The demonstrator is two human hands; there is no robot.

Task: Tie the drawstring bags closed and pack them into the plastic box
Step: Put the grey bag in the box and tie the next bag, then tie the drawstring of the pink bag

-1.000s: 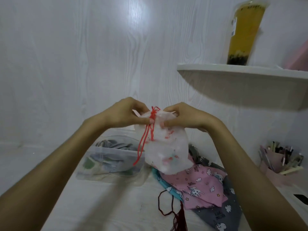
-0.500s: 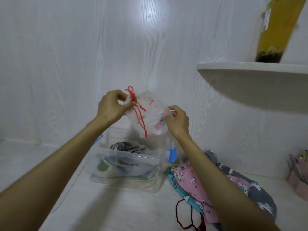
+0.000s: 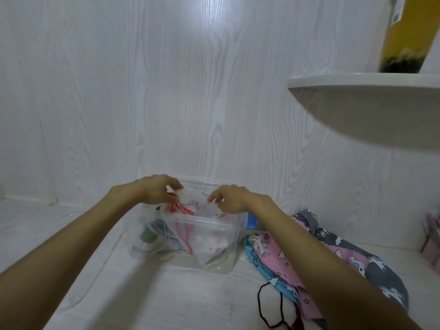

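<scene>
So from the head cam, both hands are hovering right over the plastic box [image 3: 188, 244], and everything below is placed relative to that box. The left hand [image 3: 154, 190] is pinching the gathered neck of the white bag [image 3: 207, 234] at the box's top left, fingers closed on the fabric where the red drawstring [image 3: 182, 210] is bunching up. The right hand [image 3: 228, 198] is sitting over the box's right rim, fingertips curled down onto the bag's other edge, a loose pinch as far as I can tell. The bag itself is already sitting mostly inside, on top of a few other bags, with its neck poking above the rim. What I'm thinking could go wrong: the red cord is trailing in loops, so it could be snagging on a finger when the hands let go and dragging the bag back out. The knot could also be loosening if it isn't snug, hard to tell from here. To the right of the box, the pile of printed bags [image 3: 309, 256] is waiting, and the dark red cord [image 3: 269, 306] in front of that pile is looking ready to tangle.
</scene>
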